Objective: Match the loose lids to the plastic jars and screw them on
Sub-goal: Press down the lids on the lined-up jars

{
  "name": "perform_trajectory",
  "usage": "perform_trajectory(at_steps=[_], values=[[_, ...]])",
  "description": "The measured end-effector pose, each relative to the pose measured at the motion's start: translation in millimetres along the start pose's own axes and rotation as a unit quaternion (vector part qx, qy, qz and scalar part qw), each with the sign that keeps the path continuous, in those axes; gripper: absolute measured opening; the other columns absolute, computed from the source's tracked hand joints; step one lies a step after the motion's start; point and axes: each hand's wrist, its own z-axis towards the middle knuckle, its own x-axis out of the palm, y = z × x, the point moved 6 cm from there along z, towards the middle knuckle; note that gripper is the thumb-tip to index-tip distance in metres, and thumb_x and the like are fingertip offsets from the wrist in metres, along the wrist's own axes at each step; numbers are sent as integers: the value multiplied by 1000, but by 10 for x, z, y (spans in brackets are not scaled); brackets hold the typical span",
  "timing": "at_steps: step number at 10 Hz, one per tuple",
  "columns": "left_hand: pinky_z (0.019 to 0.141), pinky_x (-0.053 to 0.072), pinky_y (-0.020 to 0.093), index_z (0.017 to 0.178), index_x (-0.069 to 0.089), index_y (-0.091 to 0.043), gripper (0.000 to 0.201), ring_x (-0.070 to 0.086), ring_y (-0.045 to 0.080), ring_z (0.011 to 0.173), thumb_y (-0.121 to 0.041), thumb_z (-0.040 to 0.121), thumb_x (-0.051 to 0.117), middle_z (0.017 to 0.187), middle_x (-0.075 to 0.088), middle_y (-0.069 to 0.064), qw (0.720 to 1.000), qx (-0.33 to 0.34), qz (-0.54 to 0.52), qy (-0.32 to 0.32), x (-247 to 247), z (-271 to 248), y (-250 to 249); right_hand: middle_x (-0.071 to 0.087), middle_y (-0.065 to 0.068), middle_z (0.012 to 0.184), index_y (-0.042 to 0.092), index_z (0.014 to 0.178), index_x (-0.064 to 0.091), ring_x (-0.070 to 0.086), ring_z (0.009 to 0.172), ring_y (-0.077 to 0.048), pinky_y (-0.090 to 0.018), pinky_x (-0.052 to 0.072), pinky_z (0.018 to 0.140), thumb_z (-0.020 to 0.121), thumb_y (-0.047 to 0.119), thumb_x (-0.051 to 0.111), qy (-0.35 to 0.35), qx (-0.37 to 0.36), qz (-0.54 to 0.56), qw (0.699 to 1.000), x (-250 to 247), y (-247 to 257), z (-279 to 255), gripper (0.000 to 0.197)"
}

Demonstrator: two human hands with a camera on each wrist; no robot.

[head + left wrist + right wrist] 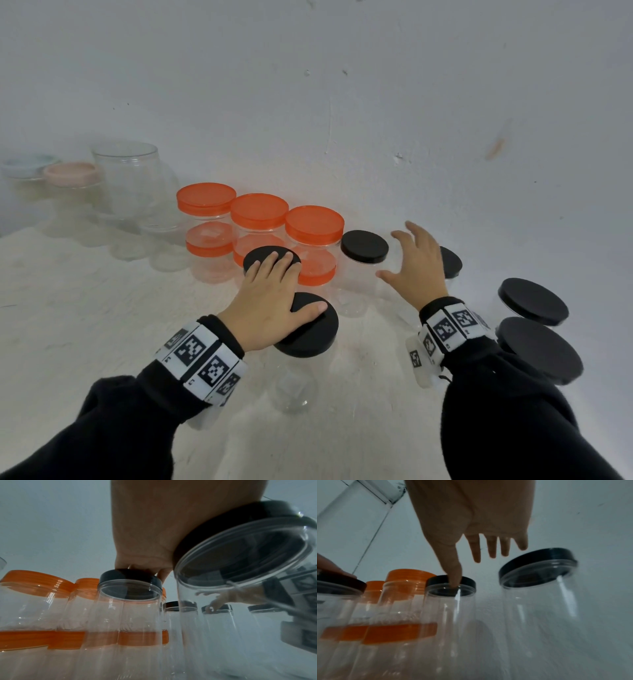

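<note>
My left hand (291, 284) lies flat across two clear jars with black lids. Its fingers (274, 260) press the far black lid (255, 255) and its thumb rests on the near black lid (315, 337). From the left wrist, the palm (145, 527) covers both lids (130, 577). My right hand (388, 255) is spread and holds nothing, between a black-lidded jar (364, 246) and another (452, 263). In the right wrist view its thumb (456, 574) overlaps the left jar's lid (436, 582); I cannot tell whether it touches.
Three orange-lidded jars (259, 209) stand stacked in a row behind the left hand. Two more black-lidded jars (532, 301) sit at the right. Clear jars, one open (125, 174) and one with a pink lid (72, 173), stand at the back left by the wall.
</note>
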Motion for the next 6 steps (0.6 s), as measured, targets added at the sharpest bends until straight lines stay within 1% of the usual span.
perform_trajectory(at_steps=[1,2,3,4,5,6], values=[[115,2,41,148,13,-15,127,-2,23,144,-89,48,-11,157,2,4,1000,2,4,2,12,7,6,20,-17,152,6,132,46,15,141,-35,-48,13,113,79,22,72,-74,85,-3,994,-111,-274,-122,61],[115,2,40,147,13,-15,117,-2,23,144,-83,54,-6,157,2,4,1000,2,4,-3,6,-2,-4,17,-19,151,8,131,45,14,138,-39,-52,19,110,80,29,71,-75,198,18,977,-109,-520,-199,61],[115,2,40,148,13,-15,119,-2,22,144,-85,53,-6,157,3,4,1000,2,4,-1,9,1,-9,20,-18,147,8,131,44,26,130,-41,-51,35,102,82,31,68,-41,255,105,960,-4,-638,-231,59],[115,3,41,147,14,-14,112,-2,23,144,-79,57,-4,157,4,4,1000,1,0,-8,-1,4,-10,30,-16,136,8,128,44,46,113,-40,-43,43,94,83,27,68,-42,248,176,952,48,-626,-245,54],[115,3,41,147,15,-14,112,-1,23,144,-78,57,-4,157,4,5,1000,1,0,-8,4,3,-1,33,-15,133,9,126,47,50,108,-34,-36,43,92,81,26,69,-39,225,199,953,40,-533,-245,53],[115,3,41,147,15,-15,117,-1,23,144,-83,55,-5,157,4,5,1000,1,2,-7,12,10,5,34,-13,132,9,126,48,51,108,-31,-29,41,90,80,25,70,-36,204,213,955,51,-445,-246,53]])
